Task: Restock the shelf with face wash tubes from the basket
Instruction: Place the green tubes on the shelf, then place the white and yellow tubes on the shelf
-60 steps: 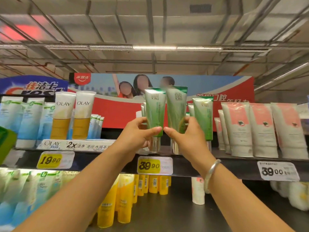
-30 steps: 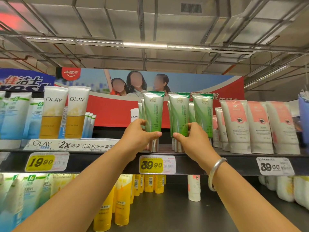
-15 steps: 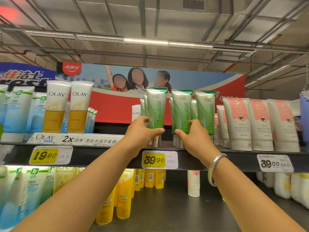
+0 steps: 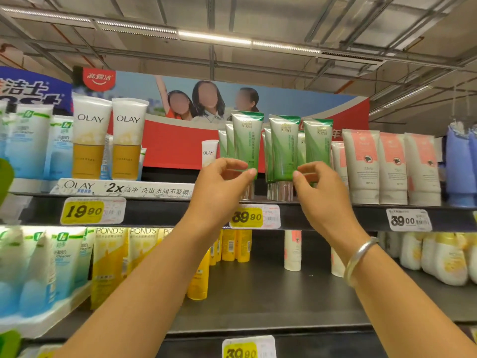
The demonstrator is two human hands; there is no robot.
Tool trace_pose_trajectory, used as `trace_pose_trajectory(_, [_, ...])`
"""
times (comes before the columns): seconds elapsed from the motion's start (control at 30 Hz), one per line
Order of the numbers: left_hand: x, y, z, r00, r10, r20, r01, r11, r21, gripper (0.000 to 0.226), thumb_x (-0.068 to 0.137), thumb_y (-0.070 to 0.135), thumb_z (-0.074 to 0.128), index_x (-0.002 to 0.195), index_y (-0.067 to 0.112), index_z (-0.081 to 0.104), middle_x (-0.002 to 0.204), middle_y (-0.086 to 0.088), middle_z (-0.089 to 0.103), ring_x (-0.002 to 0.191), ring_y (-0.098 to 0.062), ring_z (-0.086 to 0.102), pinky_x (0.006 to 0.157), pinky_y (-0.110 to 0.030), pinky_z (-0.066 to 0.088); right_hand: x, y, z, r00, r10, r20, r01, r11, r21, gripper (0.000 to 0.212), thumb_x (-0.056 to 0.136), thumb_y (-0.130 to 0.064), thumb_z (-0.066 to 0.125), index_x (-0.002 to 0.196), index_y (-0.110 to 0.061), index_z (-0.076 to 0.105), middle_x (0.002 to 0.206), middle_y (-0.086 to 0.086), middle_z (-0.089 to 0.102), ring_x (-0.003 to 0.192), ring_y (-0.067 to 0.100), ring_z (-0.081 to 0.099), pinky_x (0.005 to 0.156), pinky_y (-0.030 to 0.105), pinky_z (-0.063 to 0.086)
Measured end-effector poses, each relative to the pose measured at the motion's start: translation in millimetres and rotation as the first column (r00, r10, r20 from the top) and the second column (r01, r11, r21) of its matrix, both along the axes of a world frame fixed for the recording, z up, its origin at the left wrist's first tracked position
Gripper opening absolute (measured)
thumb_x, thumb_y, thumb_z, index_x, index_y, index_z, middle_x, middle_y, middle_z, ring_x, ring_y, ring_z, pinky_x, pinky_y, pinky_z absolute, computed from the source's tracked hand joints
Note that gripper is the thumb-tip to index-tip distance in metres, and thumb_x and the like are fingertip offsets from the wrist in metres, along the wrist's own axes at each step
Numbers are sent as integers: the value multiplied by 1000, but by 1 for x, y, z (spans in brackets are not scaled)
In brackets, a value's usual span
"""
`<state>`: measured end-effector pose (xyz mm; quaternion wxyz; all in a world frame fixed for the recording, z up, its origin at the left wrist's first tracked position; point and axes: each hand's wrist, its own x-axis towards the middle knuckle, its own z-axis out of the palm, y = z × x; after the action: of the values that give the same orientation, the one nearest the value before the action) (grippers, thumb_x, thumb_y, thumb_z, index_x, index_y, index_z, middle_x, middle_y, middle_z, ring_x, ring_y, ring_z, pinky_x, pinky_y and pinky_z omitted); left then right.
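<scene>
Tubes (image 4: 284, 151) upright, caps down | left hand (image 4: 219, 182), right hand (image 4: 320, 184) loose, released

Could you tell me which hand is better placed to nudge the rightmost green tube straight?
The right hand, probably: its fingertips sit just in front of the rightmost green tube, while the left hand is by the leftmost green tube.

Both hands have let go. The left hand (image 4: 220, 180) no longer grips the left green tube (image 4: 247, 140), and the right hand (image 4: 318, 182) has come off the middle green tube (image 4: 284, 148). Fingers hang loosely curled near the frame's middle.
</scene>
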<state>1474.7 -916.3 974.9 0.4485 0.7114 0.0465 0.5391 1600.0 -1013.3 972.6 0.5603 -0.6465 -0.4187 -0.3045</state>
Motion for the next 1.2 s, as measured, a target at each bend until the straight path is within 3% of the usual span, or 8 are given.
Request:
trace_pose_trajectory(0.1, [-11,-9,-20,989,-145,5,145,989,-31,4,86,21,63,83,24,63,77,10,65,59,4,63,62,-16,53,-17,-11,-16,988,125,-88,-120,990,68,10,91,-21,50,89,-20,59,86,-4,62,79,12,59,65,20,44])
trace_pose_trajectory(0.2, [-18,-16,-48,965,-262,-25,259,961,-103,8,85,20,63,79,24,65,68,12,67,55,4,61,57,-13,52,-35,-26,-42,943,238,-234,-218,970,107,17,90,-16,52,76,-21,60,74,0,64,65,12,60,52,13,45])
trace_pose_trajectory(0.37, [-20,-33,-112,889,-440,-127,404,884,-234,8,84,22,63,77,25,67,65,13,69,56,1,62,56,-13,51,-54,-64,-114,866,204,-456,-202,978,53,17,90,-20,53,78,-20,65,67,-3,66,54,6,60,55,19,49])
trace_pose_trajectory(0.47, [-13,-52,-160,817,-535,-215,445,822,-356,10,85,20,62,77,25,66,63,13,68,54,0,61,52,-13,49,-59,-90,-167,781,126,-611,-175,984,-20,17,91,-17,52,78,-17,63,67,-1,64,49,-1,58,48,11,46])
trace_pose_trajectory(0.7, [0,-115,-277,540,-699,-469,396,703,-591,14,89,16,59,76,21,63,66,8,66,46,1,57,47,-13,45,-73,-180,-297,505,-109,-856,-119,974,-195,13,91,-7,51,82,-8,59,66,4,58,38,-7,52,40,8,40])
trace_pose_trajectory(0.8, [9,-150,-316,409,-734,-542,342,674,-655,10,90,17,57,82,17,62,66,3,64,51,-7,55,49,-18,41,-81,-232,-345,322,-130,-938,-63,985,-158,21,92,-8,49,74,-12,58,66,6,58,38,-1,54,39,11,39])
trace_pose_trajectory(1.03, [19,-277,-394,222,-801,-556,210,596,-775,14,90,15,56,77,18,60,68,3,62,41,3,56,37,-10,40,-108,-370,-428,1,-147,-989,102,984,-146,15,94,-13,48,82,-13,56,73,5,57,50,8,53,50,19,36])
trace_pose_trajectory(1.2, [16,-374,-453,105,-848,-519,73,527,-847,16,91,13,53,79,18,62,66,6,65,56,-7,57,52,-18,43,-124,-465,-482,-169,-118,-978,189,970,-150,12,94,-12,46,87,-11,56,71,6,56,59,13,50,52,20,37])
